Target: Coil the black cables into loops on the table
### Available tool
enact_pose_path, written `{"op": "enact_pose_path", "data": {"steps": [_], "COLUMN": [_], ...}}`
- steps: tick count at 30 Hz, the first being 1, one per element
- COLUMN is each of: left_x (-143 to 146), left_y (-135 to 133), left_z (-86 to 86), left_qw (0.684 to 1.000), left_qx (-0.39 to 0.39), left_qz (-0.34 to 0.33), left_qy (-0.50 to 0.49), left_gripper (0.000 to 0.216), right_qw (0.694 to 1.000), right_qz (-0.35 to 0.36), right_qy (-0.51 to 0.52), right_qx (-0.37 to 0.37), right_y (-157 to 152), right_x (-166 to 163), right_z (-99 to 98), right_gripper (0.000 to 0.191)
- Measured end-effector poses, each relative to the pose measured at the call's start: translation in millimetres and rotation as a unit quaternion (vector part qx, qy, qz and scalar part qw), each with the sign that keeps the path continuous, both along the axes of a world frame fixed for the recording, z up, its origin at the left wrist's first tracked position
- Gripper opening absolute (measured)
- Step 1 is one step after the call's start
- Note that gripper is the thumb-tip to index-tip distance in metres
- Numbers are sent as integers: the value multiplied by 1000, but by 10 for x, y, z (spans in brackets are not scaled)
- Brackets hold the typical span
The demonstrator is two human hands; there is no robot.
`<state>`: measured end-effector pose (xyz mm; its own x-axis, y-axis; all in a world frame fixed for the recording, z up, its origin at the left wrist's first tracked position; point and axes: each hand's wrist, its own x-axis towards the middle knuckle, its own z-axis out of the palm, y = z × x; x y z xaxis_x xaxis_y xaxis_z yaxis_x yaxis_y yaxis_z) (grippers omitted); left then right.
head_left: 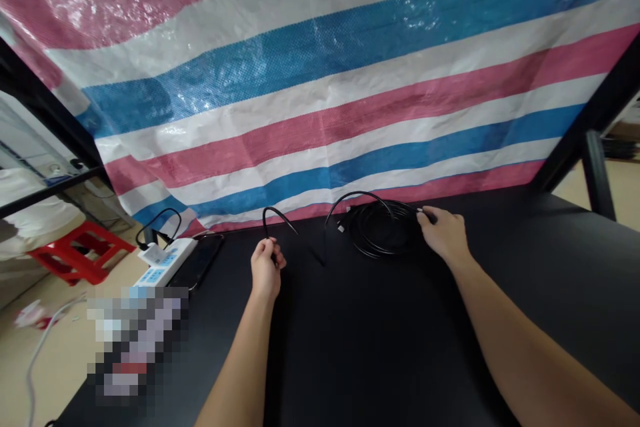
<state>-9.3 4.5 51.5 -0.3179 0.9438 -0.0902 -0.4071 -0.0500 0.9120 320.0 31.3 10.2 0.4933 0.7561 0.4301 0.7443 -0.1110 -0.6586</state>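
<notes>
A black cable [373, 243] lies in a loose coil on the black table, near its far edge. A small light-coloured plug [341, 228] shows at the coil's left side. My left hand [267, 263] is closed around a stretch of this cable left of the coil, and a loop of it arches up from the fist. Between that loop and the coil the cable is hard to follow against the dark table. At the coil's right edge my right hand [444, 232] pinches the cable between thumb and fingers.
A white power strip [167, 263] with a white adapter [153, 253] stands at the table's left edge, beside a dark phone [199, 261]. Behind the table hangs a striped plastic sheet [325, 113]. A person sits on a red stool [83, 253] at left. A pixelated patch covers the near-left edge.
</notes>
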Motion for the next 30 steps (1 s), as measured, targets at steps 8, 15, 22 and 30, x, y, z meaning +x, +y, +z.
{"op": "enact_pose_path", "data": {"steps": [8, 15, 22, 30], "left_x": [-174, -180, -215, -287], "left_y": [26, 23, 24, 13], "left_z": [108, 126, 124, 76], "left_qw": [993, 985, 975, 957], "left_qx": [-61, -139, -157, -126], "left_qz": [9, 25, -12, -106], "left_qy": [-101, -95, -156, -240], "left_gripper": [19, 30, 33, 37], "right_qw": [999, 1000, 999, 997], "right_qz": [23, 13, 13, 69], "right_qy": [-42, 0, 33, 7], "right_qx": [-4, -19, -11, 20], "right_y": [88, 53, -2, -12], "right_x": [14, 24, 9, -36], "right_z": [-137, -64, 2, 29], "right_gripper": [29, 26, 27, 23]}}
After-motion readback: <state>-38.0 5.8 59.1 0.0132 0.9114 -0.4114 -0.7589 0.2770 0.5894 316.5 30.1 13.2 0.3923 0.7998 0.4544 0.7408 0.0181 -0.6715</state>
